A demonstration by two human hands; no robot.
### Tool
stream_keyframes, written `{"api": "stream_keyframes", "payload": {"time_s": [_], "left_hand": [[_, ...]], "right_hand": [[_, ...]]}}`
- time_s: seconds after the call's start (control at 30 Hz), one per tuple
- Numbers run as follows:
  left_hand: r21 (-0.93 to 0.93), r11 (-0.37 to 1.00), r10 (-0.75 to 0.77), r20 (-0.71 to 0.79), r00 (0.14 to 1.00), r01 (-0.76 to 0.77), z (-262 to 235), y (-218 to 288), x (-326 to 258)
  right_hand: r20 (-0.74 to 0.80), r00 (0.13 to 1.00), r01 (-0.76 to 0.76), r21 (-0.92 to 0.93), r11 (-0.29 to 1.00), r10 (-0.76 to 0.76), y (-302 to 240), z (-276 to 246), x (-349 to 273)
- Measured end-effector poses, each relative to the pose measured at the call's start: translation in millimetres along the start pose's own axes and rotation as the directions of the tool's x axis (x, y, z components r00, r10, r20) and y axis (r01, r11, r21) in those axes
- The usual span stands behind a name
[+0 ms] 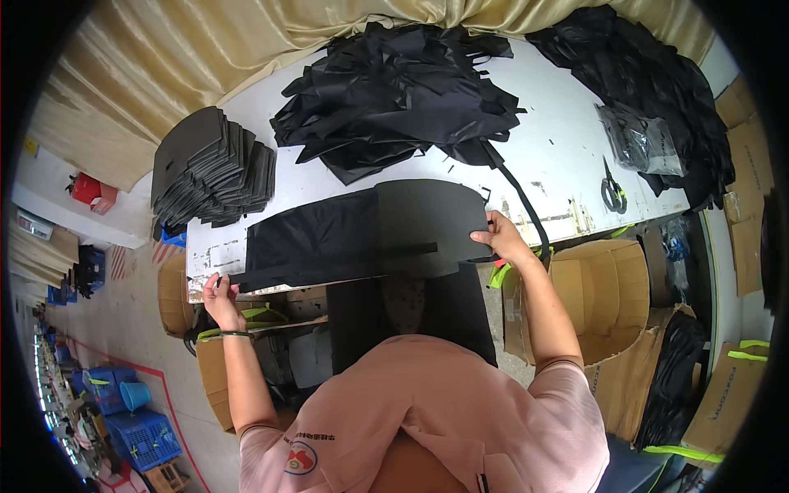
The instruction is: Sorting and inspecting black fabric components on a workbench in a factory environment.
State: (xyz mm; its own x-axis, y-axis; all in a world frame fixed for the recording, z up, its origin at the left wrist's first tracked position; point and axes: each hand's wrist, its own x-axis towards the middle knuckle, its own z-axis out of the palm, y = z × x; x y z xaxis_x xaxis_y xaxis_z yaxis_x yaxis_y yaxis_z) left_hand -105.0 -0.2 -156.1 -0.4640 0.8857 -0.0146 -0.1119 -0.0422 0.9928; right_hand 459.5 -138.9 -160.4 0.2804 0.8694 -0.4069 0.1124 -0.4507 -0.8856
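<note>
A dark grey foam panel (pixel 431 215) with a rounded far edge lies at the front of the white table (pixel 567 148). It rests over the right part of a shiny black fabric piece (pixel 316 226). Along the near side runs a narrow black strip (pixel 329 269), part of it across the panel. My left hand (pixel 222 302) pinches the strip's left end at the table's front edge. With thumb and fingers, my right hand (pixel 503 240) grips the right edge of the foam panel; whether fabric is caught there too, I cannot tell.
A stack of foam panels (pixel 205 168) stands at the left. Black fabric pieces (pixel 403 94) are heaped at the back, more (pixel 649 82) at the far right beside a plastic bag (pixel 645 140) and scissors (pixel 612 191). Cardboard boxes (pixel 600 292) stand below the front edge.
</note>
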Motion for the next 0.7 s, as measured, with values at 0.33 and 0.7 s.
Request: {"api": "stream_keyframes", "payload": {"time_s": [0.33, 0.7], "left_hand": [[0.298, 0.914, -0.389, 0.837, 0.384, 0.276, 112, 27, -149], [-0.095, 0.26, -0.483, 0.849, 0.214, 0.961, 225, -42, -242]], "right_hand": [[0.009, 1.0, -0.016, 0.207, 0.978, 0.014, 1, -8, -1], [0.091, 0.995, -0.077, 0.314, 0.946, 0.05, -6, -3, -8]]}}
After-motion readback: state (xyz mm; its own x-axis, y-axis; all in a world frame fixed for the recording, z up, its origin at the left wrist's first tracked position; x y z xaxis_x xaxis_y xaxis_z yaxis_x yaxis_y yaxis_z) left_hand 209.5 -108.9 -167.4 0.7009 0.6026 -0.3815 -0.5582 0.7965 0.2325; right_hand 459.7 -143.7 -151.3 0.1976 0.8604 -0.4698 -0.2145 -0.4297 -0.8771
